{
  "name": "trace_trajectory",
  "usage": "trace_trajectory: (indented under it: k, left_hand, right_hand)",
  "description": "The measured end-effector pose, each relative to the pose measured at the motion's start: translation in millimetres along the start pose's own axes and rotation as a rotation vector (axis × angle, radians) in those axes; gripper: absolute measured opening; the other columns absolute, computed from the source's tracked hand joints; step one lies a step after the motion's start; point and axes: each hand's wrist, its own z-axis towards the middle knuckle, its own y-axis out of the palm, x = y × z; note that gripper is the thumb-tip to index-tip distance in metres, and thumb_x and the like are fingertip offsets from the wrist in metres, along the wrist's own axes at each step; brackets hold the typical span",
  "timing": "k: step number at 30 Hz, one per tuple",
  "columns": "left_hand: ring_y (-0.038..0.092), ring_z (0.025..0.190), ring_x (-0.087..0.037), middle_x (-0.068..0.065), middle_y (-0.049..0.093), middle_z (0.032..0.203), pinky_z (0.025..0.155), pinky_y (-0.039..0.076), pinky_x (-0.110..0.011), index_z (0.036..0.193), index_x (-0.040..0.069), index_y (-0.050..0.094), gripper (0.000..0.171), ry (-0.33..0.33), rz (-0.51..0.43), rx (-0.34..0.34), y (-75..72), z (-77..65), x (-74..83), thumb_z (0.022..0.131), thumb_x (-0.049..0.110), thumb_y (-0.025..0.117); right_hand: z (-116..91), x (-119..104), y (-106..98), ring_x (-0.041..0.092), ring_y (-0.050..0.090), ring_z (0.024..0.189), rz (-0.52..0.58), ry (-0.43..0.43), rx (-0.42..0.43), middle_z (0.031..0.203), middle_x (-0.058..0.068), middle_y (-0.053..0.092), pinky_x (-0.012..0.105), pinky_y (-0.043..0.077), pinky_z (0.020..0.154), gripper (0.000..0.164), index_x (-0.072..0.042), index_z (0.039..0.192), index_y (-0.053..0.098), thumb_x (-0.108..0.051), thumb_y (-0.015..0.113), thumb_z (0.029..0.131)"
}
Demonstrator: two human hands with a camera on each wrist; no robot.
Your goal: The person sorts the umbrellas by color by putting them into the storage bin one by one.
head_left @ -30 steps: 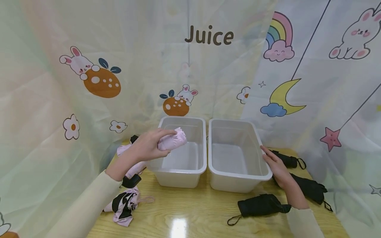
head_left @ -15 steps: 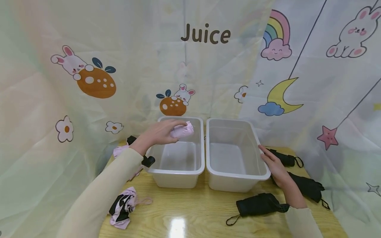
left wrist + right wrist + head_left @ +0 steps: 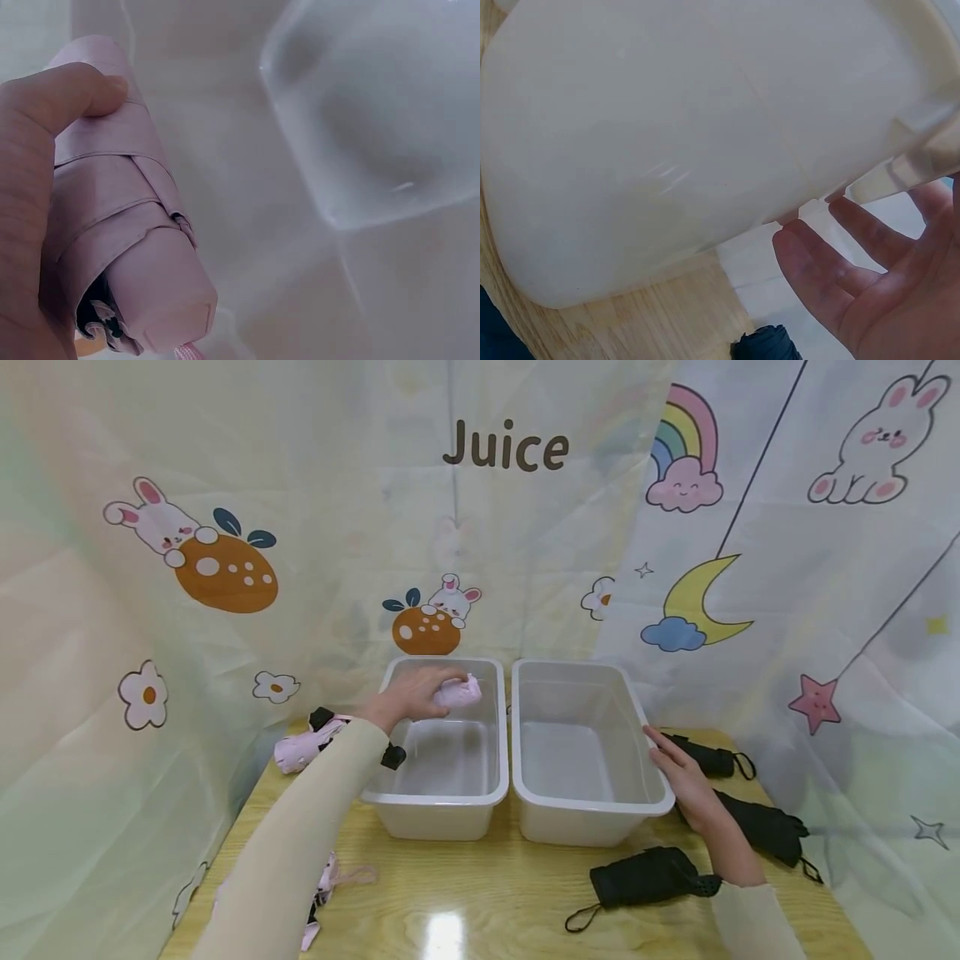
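In the head view my left hand [image 3: 411, 695] holds a folded pink umbrella [image 3: 459, 692] over the back of the left white bin [image 3: 435, 818]. The left wrist view shows the thumb across the wrapped umbrella [image 3: 120, 187], its handle end and a bit of pink cord at the bottom. My right hand [image 3: 684, 781] rests its fingers against the right rim of the right white bin [image 3: 577, 822]. Seen from the right wrist, extended fingertips touch just below that bin's edge [image 3: 810, 202]. No umbrella shows inside either bin.
Three black folded umbrellas lie right: one in front [image 3: 645, 878], one beyond the right wrist [image 3: 761, 827], one farther back [image 3: 705, 756]. A pink umbrella [image 3: 296, 752] lies left of the left bin; another [image 3: 326, 885] is mostly behind the left sleeve. A printed curtain [image 3: 525, 543] hangs behind.
My left hand has carried the pink umbrella rightward and farther over the left bin, lowering slightly in the last half second. My right hand keeps its place on the right bin.
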Motion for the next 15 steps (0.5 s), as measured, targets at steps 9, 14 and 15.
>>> trace_trajectory:
  k: [9, 14, 15]
  left_hand:
    - [0.05, 0.109, -0.021, 0.001, 0.054, 0.135, 0.091, 0.041, -0.042, 0.137, 0.035, 0.049, 0.062, -0.092, -0.042, -0.03, 23.0, 9.5, -14.7, 0.081, 0.028, 0.075]
    - [0.049, 0.111, -0.018, 0.005, 0.053, 0.135, 0.095, 0.041, -0.041, 0.135, 0.035, 0.051, 0.063, -0.112, -0.122, -0.025, 46.8, 15.4, -18.1, 0.079, 0.024, 0.078]
    - [0.048, 0.112, -0.018, 0.005, 0.052, 0.136, 0.096, 0.041, -0.041, 0.136, 0.034, 0.05, 0.064, -0.096, -0.143, -0.026, 53.4, 16.8, -17.8, 0.08, 0.024, 0.078]
  right_hand:
    - [6.3, -1.4, 3.8, 0.04, 0.03, 0.132, -0.008, -0.003, 0.017, 0.161, 0.015, 0.005, 0.026, 0.048, 0.082, 0.063, -0.023, 0.157, 0.015, -0.044, 0.04, 0.103]
    - [1.9, -1.0, 1.8, 0.042, 0.03, 0.133, -0.032, 0.019, 0.021, 0.16, 0.016, 0.006, 0.028, 0.048, 0.084, 0.063, -0.025, 0.157, 0.015, -0.046, 0.039, 0.102]
    - [-0.7, -0.9, 0.5, 0.042, 0.03, 0.134, -0.043, 0.027, 0.028, 0.161, 0.016, 0.005, 0.029, 0.047, 0.084, 0.063, -0.025, 0.157, 0.015, -0.046, 0.039, 0.102]
